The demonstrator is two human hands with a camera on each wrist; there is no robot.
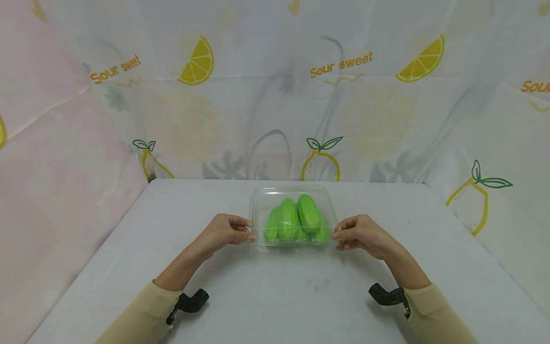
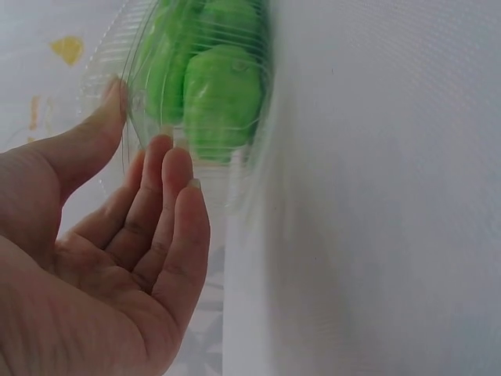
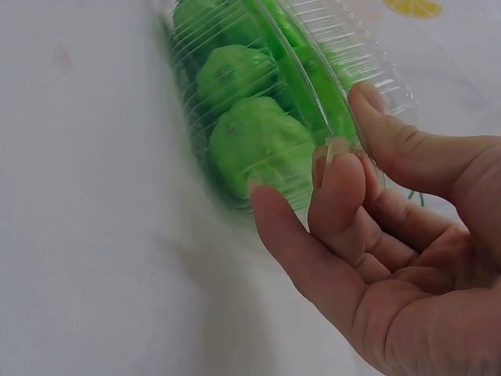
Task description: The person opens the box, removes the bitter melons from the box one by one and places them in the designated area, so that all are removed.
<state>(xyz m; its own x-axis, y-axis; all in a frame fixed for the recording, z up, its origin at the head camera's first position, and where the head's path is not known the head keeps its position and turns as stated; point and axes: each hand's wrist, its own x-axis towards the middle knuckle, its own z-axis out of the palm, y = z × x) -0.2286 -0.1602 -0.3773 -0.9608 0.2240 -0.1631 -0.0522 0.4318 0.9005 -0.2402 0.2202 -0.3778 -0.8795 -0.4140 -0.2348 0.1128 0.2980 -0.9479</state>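
Observation:
A clear plastic clamshell box [image 1: 262, 200] sits toward the back of the white table, with its lid over several plump green cucumber-like vegetables [image 1: 288, 220]. At the box's left edge my left hand [image 1: 227, 229] pinches the rim between thumb and fingers. My right hand [image 1: 358, 234] grips the opposite rim at the right edge in the same way. In the left wrist view, the thumb [image 2: 86, 145] lies over the rim, with the fingertips under it. The right wrist view shows the ribbed wall [image 3: 235, 55] and the rounded ends of the vegetables inside.
The white table [image 1: 283, 296] ends at a back edge just behind the box. Behind and on both sides hangs a lemon-print cloth [image 1: 258, 105]. A black wrist mount [image 1: 193, 301] sticks out from the left sleeve, and another black mount [image 1: 384, 294] from the right.

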